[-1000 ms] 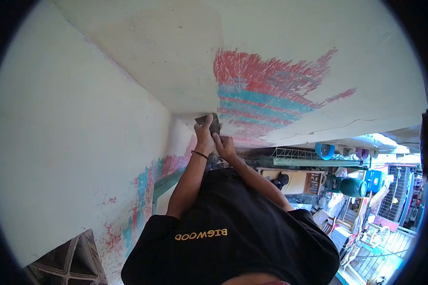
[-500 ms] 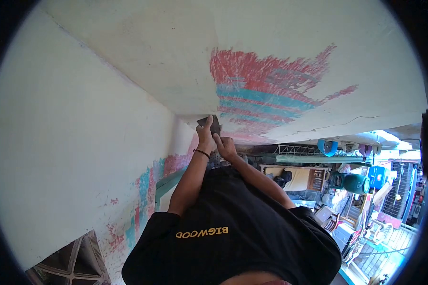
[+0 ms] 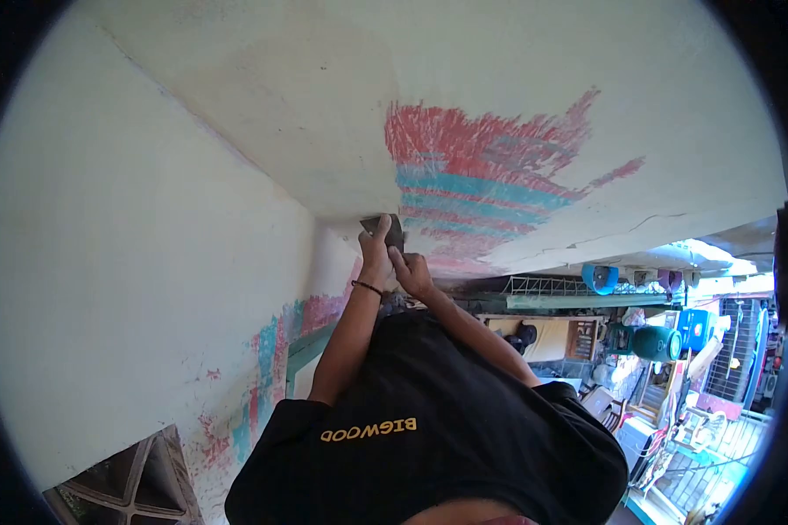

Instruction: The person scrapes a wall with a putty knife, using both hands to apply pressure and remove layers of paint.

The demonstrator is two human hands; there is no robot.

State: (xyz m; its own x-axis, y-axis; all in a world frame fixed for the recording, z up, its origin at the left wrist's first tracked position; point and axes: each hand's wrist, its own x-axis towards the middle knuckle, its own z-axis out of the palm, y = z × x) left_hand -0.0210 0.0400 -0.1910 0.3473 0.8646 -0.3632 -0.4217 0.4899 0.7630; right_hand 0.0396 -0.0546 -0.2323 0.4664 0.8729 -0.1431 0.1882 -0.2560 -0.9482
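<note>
A dark, flat-bladed scraper [image 3: 396, 233] lies against the pale wall [image 3: 341, 166], close to the inside corner. My left hand [image 3: 375, 252], with a dark bracelet at the wrist, is closed on the blade end, its thumb pressed along the flat. Just below and to the right, my right hand [image 3: 414, 275] is closed around the lower end; its fingers hide the handle. To the right of the blade, a patch of exposed red and blue paint [image 3: 481, 184] streaks the wall, with ragged edges.
A second wall [image 3: 149, 262] meets this one on the left, with a lattice vent opening [image 3: 130, 477] at its bottom. A thin crack [image 3: 626, 229] runs along the right. Beyond are a wooden bench [image 3: 543, 337], a green barrel [image 3: 657, 343] and a blue container [image 3: 696, 330].
Both hands stay closed on the scraper, which sits in nearly the same place by the corner. The whole view has shifted slightly.
</note>
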